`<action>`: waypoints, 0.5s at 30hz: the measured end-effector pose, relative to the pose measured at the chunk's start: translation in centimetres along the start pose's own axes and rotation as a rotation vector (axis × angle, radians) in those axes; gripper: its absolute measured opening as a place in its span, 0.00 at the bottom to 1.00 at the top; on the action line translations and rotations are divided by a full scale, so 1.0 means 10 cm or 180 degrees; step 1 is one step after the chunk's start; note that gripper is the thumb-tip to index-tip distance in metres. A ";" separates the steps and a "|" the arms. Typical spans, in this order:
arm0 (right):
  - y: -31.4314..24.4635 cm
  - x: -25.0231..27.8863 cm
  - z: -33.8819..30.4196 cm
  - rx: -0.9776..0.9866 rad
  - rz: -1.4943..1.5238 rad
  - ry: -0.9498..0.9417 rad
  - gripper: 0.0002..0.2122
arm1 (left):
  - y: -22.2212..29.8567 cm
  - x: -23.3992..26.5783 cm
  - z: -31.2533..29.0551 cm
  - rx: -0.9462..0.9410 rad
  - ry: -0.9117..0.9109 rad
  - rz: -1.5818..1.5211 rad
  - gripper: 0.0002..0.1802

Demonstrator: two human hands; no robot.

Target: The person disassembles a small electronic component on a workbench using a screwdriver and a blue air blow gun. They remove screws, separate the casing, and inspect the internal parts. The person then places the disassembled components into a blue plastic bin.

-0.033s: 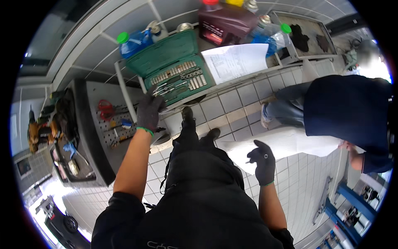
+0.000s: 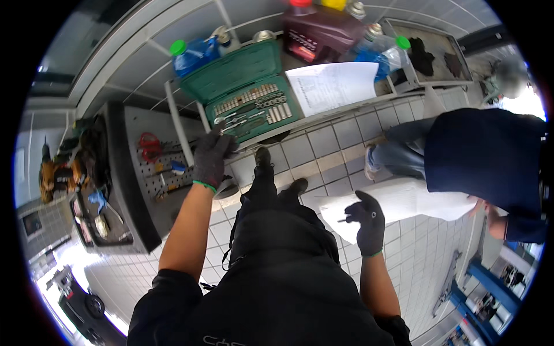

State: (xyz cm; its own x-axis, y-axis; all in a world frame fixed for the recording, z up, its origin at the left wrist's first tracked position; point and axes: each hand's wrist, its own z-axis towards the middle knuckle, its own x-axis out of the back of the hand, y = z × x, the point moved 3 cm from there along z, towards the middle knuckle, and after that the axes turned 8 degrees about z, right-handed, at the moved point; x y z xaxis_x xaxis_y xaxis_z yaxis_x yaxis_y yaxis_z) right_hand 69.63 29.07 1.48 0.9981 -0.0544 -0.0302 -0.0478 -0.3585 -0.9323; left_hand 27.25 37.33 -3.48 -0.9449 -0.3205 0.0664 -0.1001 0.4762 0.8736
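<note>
An open green socket-set case lies on the shelf, with rows of sockets, silver ratchets and dark-handled drivers in its tray. My left hand, in a dark grey glove with a green cuff, reaches to the tray's near left corner. Its fingers stretch apart beside the silver tools, and their tips are partly hidden. My right hand, gloved alike, hovers over the floor at the right. Its fingers curl around something short, thin and dark that I cannot make out. A small pale ring shape shows on this glove.
Printed paper lies beside the case. Behind stand a maroon jug and blue-liquid bottles. A tool cart stands left, with red-handled scissors. At right, a person in navy holds a white sheet.
The view has shifted slightly, so the case sits a little further right and lower. My left hand stays at the tray's corner; the right fingers have turned slightly. The other person's hand has moved on the sheet.
</note>
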 end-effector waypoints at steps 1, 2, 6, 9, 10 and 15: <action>-0.06 -0.07 0.06 0.0175 0.0338 -0.0196 0.25 | -0.07 0.02 -0.17 0.0117 -0.0045 -0.0332 0.29; -0.16 -0.21 0.13 0.0195 0.0393 -0.0241 0.25 | -0.01 -0.03 -0.39 0.0173 -0.0058 -0.0537 0.28; -0.60 -0.69 0.21 0.0262 -0.0026 -0.0900 0.19 | 0.05 0.05 -1.04 -0.0152 -0.0486 -0.1179 0.22; -0.94 -1.16 -0.03 0.0099 0.0531 -0.1104 0.18 | 0.23 0.18 -1.41 -0.0014 -0.0360 -0.1423 0.14; -0.96 -1.32 -0.13 0.0409 0.1057 -0.1377 0.17 | 0.30 0.23 -1.51 -0.0146 -0.0369 -0.1526 0.10; -0.98 -2.01 -0.69 0.0842 0.1406 -0.1922 0.17 | 0.50 0.75 -2.07 -0.0508 -0.0463 -0.1967 0.10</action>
State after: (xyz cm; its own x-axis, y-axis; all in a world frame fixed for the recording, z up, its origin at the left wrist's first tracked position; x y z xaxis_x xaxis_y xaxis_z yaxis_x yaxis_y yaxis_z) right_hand 49.75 27.26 13.68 0.7416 0.4022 -0.5369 -0.5089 -0.1842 -0.8409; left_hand 26.11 20.32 11.39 -0.7617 -0.3769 -0.5271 -0.6015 0.1087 0.7914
